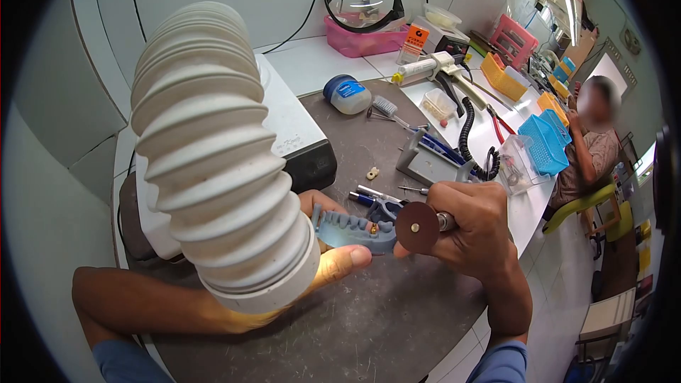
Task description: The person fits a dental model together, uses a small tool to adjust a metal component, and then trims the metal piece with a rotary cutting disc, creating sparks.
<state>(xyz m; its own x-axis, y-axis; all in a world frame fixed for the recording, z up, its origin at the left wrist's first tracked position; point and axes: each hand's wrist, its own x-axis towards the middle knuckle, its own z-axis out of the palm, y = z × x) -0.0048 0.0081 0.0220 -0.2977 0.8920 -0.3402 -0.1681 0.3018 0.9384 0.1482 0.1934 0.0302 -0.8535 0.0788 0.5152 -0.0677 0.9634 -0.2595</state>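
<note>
A blue-grey dental model (pixel 355 232) with a row of teeth and one small gold-coloured piece is held in my left hand (pixel 337 262), its thumb along the near side. The white ribbed hose hides part of that hand and wrist. My right hand (pixel 464 230) is closed around a rotary handpiece (pixel 445 221), most of which the fingers cover. At its tip a reddish-brown disc (pixel 416 228) faces the camera, just right of the model. Whether disc and model touch is unclear. Behind them lie pens (pixel 362 198) and a small pale tooth-like piece (pixel 373 173).
The wide white hose (pixel 213 149) fills the left centre, before a white machine (pixel 294 128). Farther back are a blue-lidded jar (pixel 347 94), a grey holder (pixel 434 159), a coiled black cable (pixel 468 128), and a pink box (pixel 365 39). Another person (pixel 592 142) sits at right.
</note>
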